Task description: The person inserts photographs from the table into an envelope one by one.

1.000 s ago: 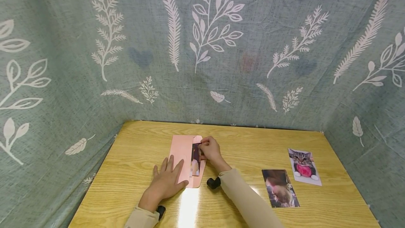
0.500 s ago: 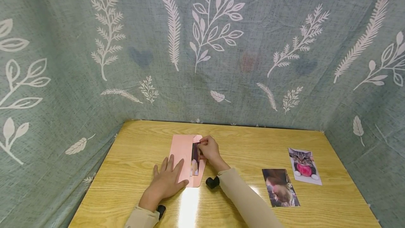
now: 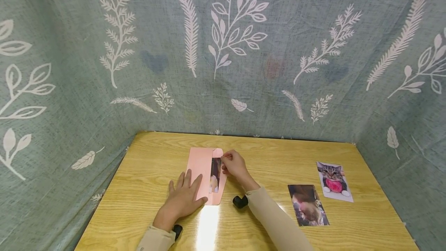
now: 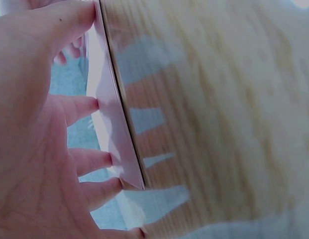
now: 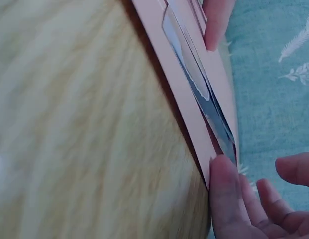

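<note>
A pink envelope (image 3: 200, 165) lies on the wooden table, its flap spread towards the right. From its mouth sticks a strip of a dark photo (image 3: 215, 175), whose rest is hidden inside. My left hand (image 3: 184, 195) lies with spread fingers on the envelope's near left part; the left wrist view shows the fingertips along its edge. At the flap's far right edge is my right hand (image 3: 237, 167), beside the photo's upper corner. In the right wrist view its fingers (image 5: 226, 184) are loosely bent and parted, one touching the flap's edge, the photo not gripped.
Two more photos lie at the right: one of a cat with a pink round thing (image 3: 334, 181), one brownish and blurred (image 3: 308, 206). The table (image 3: 156, 154) ends at a leaf-patterned curtain (image 3: 209, 107) behind and on both sides.
My right hand has let go of the photo's edge and shifted slightly right, uncovering the photo's upper right corner. The left hand and envelope stay put.
</note>
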Demonstrator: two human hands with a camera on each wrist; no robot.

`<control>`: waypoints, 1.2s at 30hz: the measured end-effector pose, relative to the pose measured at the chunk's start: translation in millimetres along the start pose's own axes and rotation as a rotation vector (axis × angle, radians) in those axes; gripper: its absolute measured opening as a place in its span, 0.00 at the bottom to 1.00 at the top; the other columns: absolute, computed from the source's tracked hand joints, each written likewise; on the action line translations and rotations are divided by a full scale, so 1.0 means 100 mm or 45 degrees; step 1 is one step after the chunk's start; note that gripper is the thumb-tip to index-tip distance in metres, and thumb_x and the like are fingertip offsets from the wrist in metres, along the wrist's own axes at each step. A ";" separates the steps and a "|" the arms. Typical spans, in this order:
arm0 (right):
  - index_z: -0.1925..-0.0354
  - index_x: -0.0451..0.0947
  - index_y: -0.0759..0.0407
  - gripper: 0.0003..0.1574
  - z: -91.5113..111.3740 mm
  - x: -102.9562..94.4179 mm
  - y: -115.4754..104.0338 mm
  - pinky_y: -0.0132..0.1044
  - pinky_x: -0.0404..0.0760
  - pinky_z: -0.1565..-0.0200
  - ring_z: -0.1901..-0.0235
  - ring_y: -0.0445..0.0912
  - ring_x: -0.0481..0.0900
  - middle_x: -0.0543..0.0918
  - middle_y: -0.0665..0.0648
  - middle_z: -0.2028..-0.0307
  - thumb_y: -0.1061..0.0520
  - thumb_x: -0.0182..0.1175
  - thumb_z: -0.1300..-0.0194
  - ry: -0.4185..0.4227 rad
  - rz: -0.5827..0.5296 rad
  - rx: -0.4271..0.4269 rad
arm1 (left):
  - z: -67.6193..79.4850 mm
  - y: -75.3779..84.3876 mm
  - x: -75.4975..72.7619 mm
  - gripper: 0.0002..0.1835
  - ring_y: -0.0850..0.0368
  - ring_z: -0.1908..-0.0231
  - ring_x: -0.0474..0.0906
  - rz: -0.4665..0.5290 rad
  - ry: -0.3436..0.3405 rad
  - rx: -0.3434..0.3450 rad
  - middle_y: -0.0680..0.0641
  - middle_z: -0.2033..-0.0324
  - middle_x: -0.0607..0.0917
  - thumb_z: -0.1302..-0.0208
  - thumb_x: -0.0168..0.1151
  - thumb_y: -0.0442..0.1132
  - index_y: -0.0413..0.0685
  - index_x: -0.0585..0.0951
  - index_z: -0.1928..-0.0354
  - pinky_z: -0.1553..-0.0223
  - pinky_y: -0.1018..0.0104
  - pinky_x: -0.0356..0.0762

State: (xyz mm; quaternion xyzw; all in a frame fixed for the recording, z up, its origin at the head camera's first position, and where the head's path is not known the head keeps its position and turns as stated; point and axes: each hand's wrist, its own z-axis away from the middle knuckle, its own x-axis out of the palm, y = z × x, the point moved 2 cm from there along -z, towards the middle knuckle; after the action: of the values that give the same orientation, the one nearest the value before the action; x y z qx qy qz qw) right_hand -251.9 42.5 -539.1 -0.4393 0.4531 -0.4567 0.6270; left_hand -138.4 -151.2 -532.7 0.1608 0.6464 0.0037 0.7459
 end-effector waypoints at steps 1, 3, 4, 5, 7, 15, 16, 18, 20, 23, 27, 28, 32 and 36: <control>0.56 0.71 0.62 0.12 0.02 -0.01 0.00 0.44 0.81 0.73 0.74 0.55 0.81 0.79 0.66 0.68 0.56 0.55 0.34 -0.010 -0.003 0.009 | 0.00 0.00 0.00 0.43 0.36 0.33 0.42 0.001 0.000 0.000 0.35 0.31 0.48 0.43 0.49 0.70 0.58 0.56 0.29 0.45 0.29 0.41; 0.55 0.71 0.63 0.13 0.05 -0.03 0.01 0.45 0.81 0.72 0.72 0.56 0.81 0.79 0.66 0.67 0.56 0.54 0.34 -0.032 -0.017 0.023 | 0.00 -0.01 0.01 0.44 0.36 0.33 0.42 -0.005 -0.003 -0.003 0.36 0.31 0.48 0.44 0.48 0.70 0.59 0.56 0.29 0.45 0.29 0.40; 0.55 0.71 0.63 0.13 0.07 -0.03 0.01 0.45 0.81 0.72 0.72 0.56 0.81 0.79 0.66 0.67 0.56 0.54 0.34 -0.044 -0.019 0.028 | -0.01 -0.02 0.02 0.44 0.36 0.33 0.41 -0.007 -0.004 -0.005 0.36 0.31 0.47 0.44 0.48 0.71 0.59 0.55 0.29 0.44 0.29 0.40; 0.54 0.71 0.63 0.13 0.10 -0.04 0.01 0.45 0.81 0.71 0.71 0.56 0.81 0.79 0.66 0.66 0.56 0.53 0.34 -0.058 -0.027 0.031 | -0.01 -0.02 0.02 0.44 0.36 0.33 0.41 -0.005 0.001 -0.005 0.36 0.31 0.47 0.44 0.49 0.71 0.59 0.56 0.29 0.45 0.29 0.40; 0.53 0.70 0.64 0.14 0.17 -0.05 -0.02 0.46 0.81 0.69 0.69 0.58 0.81 0.79 0.68 0.65 0.56 0.53 0.33 -0.096 -0.054 0.044 | -0.02 -0.03 0.03 0.44 0.36 0.33 0.41 -0.009 0.000 -0.007 0.36 0.31 0.47 0.44 0.48 0.71 0.59 0.55 0.29 0.45 0.29 0.40; 0.50 0.68 0.68 0.18 0.25 -0.04 0.04 0.51 0.80 0.64 0.63 0.62 0.80 0.77 0.70 0.58 0.56 0.53 0.33 -0.196 -0.184 0.040 | -0.03 -0.02 0.03 0.44 0.36 0.33 0.40 -0.010 -0.006 -0.002 0.35 0.31 0.47 0.43 0.48 0.70 0.58 0.55 0.29 0.45 0.28 0.39; 0.50 0.68 0.68 0.19 0.26 -0.04 0.04 0.51 0.80 0.64 0.63 0.62 0.80 0.76 0.71 0.57 0.56 0.53 0.33 -0.202 -0.196 0.044 | -0.02 -0.02 0.02 0.44 0.36 0.33 0.41 -0.010 -0.002 -0.002 0.35 0.31 0.47 0.43 0.48 0.70 0.58 0.55 0.29 0.45 0.28 0.39; 0.49 0.68 0.70 0.19 0.29 -0.04 0.00 0.53 0.79 0.62 0.61 0.64 0.78 0.74 0.73 0.56 0.57 0.52 0.33 -0.216 -0.218 0.047 | -0.02 -0.02 0.02 0.44 0.36 0.33 0.40 -0.011 -0.002 -0.003 0.35 0.31 0.47 0.43 0.48 0.70 0.58 0.55 0.29 0.45 0.28 0.39; 0.49 0.67 0.71 0.19 0.34 -0.05 -0.06 0.54 0.77 0.60 0.59 0.66 0.77 0.73 0.74 0.55 0.58 0.51 0.32 -0.224 -0.226 0.046 | -0.02 -0.02 0.02 0.44 0.36 0.33 0.40 -0.015 -0.006 -0.004 0.35 0.31 0.47 0.44 0.48 0.70 0.58 0.55 0.29 0.45 0.28 0.39; 0.48 0.66 0.72 0.19 0.42 -0.05 -0.16 0.55 0.76 0.58 0.58 0.68 0.76 0.72 0.75 0.54 0.59 0.49 0.31 -0.224 -0.217 0.040 | -0.02 -0.02 0.03 0.44 0.36 0.33 0.40 -0.022 -0.013 -0.007 0.35 0.31 0.47 0.44 0.48 0.71 0.58 0.55 0.29 0.45 0.28 0.39; 0.47 0.65 0.74 0.21 0.47 -0.05 -0.21 0.55 0.76 0.57 0.56 0.68 0.75 0.72 0.75 0.54 0.58 0.48 0.31 -0.229 -0.225 0.036 | -0.03 -0.03 0.04 0.45 0.36 0.33 0.40 -0.018 -0.017 -0.015 0.36 0.31 0.47 0.44 0.48 0.71 0.59 0.55 0.29 0.45 0.28 0.39; 0.47 0.65 0.74 0.21 0.46 -0.05 -0.20 0.55 0.76 0.57 0.56 0.68 0.75 0.72 0.75 0.54 0.58 0.48 0.31 -0.233 -0.230 0.036 | -0.03 -0.03 0.04 0.45 0.36 0.33 0.40 -0.015 -0.017 -0.015 0.36 0.31 0.47 0.45 0.48 0.71 0.59 0.55 0.29 0.45 0.28 0.39; 0.46 0.65 0.74 0.22 0.37 -0.03 -0.09 0.54 0.76 0.58 0.57 0.68 0.76 0.72 0.75 0.54 0.58 0.49 0.31 -0.251 -0.259 0.046 | -0.03 -0.03 0.05 0.45 0.36 0.33 0.40 -0.010 -0.020 -0.018 0.36 0.31 0.46 0.45 0.48 0.72 0.59 0.54 0.29 0.45 0.28 0.38; 0.48 0.67 0.70 0.21 0.28 -0.01 0.03 0.51 0.79 0.61 0.60 0.65 0.78 0.74 0.73 0.55 0.55 0.51 0.32 -0.234 -0.289 0.060 | -0.04 -0.02 0.05 0.45 0.37 0.33 0.39 -0.013 -0.023 -0.019 0.36 0.31 0.46 0.45 0.47 0.72 0.60 0.53 0.29 0.45 0.28 0.39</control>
State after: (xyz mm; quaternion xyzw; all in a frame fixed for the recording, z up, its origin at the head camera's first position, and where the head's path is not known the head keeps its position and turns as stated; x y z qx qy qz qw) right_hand -224.8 48.2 -536.6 -0.5129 0.3305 -0.4931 0.6201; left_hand -141.9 -151.4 -538.9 0.1519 0.6405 0.0032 0.7528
